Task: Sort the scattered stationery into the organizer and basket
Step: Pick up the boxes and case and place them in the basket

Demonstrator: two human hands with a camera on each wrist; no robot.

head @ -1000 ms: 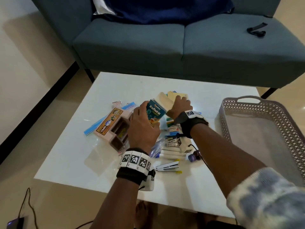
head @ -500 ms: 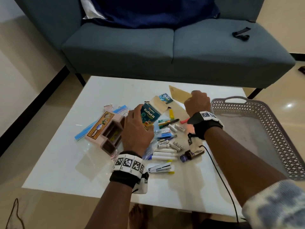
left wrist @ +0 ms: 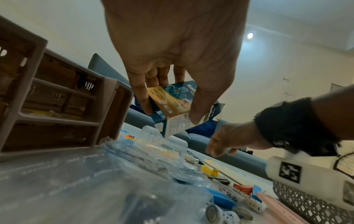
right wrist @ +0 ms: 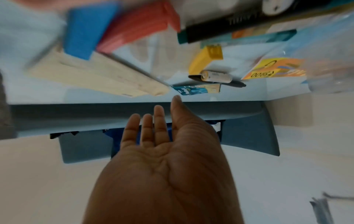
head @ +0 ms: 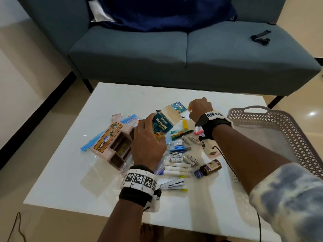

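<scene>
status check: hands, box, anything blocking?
Left hand grips teal box, flap open, above the pile. Right hand open, empty, over table's far side. Organizer lies tipped beside left hand; basket unobstructed.

Teal-and-orange box (head: 161, 127), pinkish-brown organizer (head: 114, 146), grey lattice basket (head: 286, 135), white table (head: 70, 172)

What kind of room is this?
Most likely a living room at home: a blue-grey sofa stands behind a low white table, and a dark blue cloth lies on its cushions.
</scene>
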